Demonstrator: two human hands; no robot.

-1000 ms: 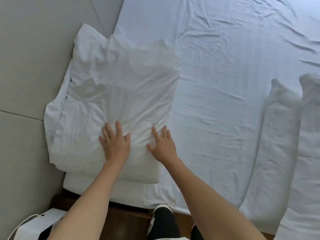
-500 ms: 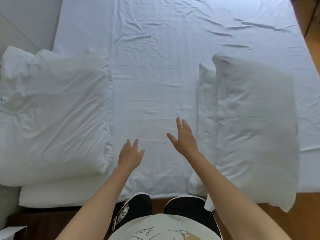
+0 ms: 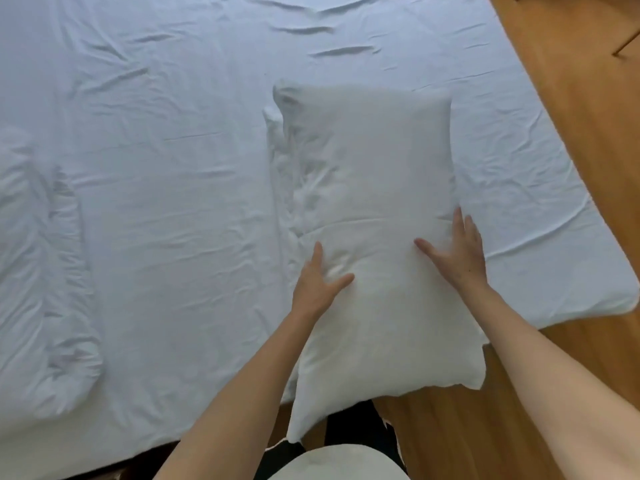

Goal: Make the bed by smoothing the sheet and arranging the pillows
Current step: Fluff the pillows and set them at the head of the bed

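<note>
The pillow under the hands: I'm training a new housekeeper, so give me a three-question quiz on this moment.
1. True or false: both hands lie flat on the top pillow.
2. Which end of that pillow overhangs the bed's edge: near or far?
3. The left hand is: A) gripping the sheet B) resting on the pillow C) off the bed.

Key: 1 true, the right hand too; 2 near; 3 B.
</note>
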